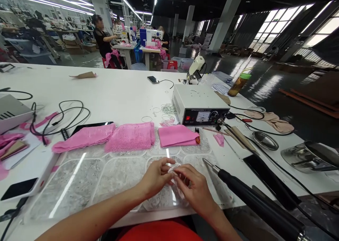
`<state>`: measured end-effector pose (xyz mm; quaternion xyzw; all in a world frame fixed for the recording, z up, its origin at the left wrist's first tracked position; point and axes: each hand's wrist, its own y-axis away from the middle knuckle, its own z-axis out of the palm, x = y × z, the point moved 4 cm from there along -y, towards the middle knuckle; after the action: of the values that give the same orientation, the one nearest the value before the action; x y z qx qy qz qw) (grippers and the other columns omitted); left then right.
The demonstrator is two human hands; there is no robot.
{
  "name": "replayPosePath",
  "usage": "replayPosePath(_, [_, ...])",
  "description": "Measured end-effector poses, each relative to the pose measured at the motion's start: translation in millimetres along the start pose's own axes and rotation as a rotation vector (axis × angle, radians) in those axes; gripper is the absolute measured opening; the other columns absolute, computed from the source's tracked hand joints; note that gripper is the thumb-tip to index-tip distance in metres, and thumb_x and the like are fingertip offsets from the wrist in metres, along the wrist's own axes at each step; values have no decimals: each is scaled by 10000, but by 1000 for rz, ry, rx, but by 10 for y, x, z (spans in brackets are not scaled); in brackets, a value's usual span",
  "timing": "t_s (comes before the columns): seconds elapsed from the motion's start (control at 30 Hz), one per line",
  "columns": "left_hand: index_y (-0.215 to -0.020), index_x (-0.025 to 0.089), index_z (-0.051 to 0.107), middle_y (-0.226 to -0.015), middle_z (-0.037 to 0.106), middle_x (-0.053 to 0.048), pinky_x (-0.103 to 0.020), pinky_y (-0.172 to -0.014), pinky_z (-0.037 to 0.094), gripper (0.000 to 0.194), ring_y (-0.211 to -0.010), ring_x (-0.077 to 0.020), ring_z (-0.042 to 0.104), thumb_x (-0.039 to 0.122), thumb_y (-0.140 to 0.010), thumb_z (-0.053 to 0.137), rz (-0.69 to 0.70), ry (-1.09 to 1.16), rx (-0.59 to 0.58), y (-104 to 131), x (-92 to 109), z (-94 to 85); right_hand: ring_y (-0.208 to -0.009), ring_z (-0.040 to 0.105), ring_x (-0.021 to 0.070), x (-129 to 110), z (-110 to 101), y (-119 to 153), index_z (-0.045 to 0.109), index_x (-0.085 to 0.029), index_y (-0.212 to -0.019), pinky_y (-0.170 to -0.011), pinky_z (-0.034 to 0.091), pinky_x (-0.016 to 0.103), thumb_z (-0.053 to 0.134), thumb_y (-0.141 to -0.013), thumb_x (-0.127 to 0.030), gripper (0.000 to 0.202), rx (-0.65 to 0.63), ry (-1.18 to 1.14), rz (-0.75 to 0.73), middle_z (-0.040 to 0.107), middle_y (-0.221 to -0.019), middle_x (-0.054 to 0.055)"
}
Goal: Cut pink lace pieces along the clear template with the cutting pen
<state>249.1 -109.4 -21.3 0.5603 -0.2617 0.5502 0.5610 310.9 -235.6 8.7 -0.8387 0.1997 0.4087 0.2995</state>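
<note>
My left hand (156, 176) and my right hand (195, 188) meet over the marbled grey mat (120, 174) near the table's front edge. Between their fingertips is a small crumpled whitish, see-through piece (173, 169), perhaps thin plastic; the fingers partly cover it. Both hands are closed on it. Just beyond them lie a folded smooth pink fabric piece (176, 135), a pink lace piece (132, 136) and a longer pink fabric piece (86, 137). Orange-handled snips (197, 137) poke out at the folded piece's right end. A black handheld tool with a metal tip (246, 191) lies right of my right hand.
A control box (201, 105) with a dial stands behind the fabric, cables running right. Further right are a metal pot (304, 159), a metal lid (265, 140) and a bottle (239, 84). Phones lie at the left (19, 189) and back (153, 80). People sit at sewing machines (150, 37) beyond.
</note>
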Motion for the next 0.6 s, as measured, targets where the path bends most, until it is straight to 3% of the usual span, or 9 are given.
replayPosePath(0.1, [-961,132,591,-701,676,-22,-265,-624,511,420,-633,-154,632,269,-612,782,-27,59,-20,50,0,-10,-728,643,137,74,43,16,692,-223,-998,-622,529,236,566,-876,-233,175,-27,-7,15,672,-901,57])
replayPosePath(0.2, [-922,133,613,-669,646,0,-245,-594,492,412,-593,-124,582,251,-565,783,-64,124,30,75,5,-33,-771,650,153,119,35,10,706,-221,-925,-636,529,243,576,-867,-269,149,11,-88,70,675,-884,61])
replayPosePath(0.3, [-896,145,638,-689,642,-2,-228,-567,458,378,-609,-125,557,257,-551,745,-81,126,63,122,63,-36,-618,618,131,87,-34,23,666,-209,-870,-515,500,226,645,-825,-366,165,112,-378,253,656,-763,32])
replayPosePath(0.4, [-814,154,677,-683,637,-7,-213,-564,411,243,-601,-118,534,290,-612,674,-72,-9,36,274,132,-61,-473,563,90,-156,-158,141,583,-228,-804,-452,483,211,758,-731,-393,252,99,-764,360,628,-688,-29])
replayPosePath(0.5, [-700,168,701,-655,623,-21,-229,-560,394,187,-585,-130,508,344,-682,639,-23,-254,-25,560,115,-206,-408,519,77,-517,-323,294,572,-247,-789,-440,476,208,769,-689,-513,347,-75,-915,315,567,-565,-67])
replayPosePath(0.6, [-639,184,687,-619,600,-45,-266,-565,419,340,-589,-165,523,498,-755,634,-59,-328,-86,929,-63,-516,-480,579,85,-763,-413,358,600,-227,-693,-499,495,191,499,-772,-741,529,-430,-812,34,558,-512,-33])
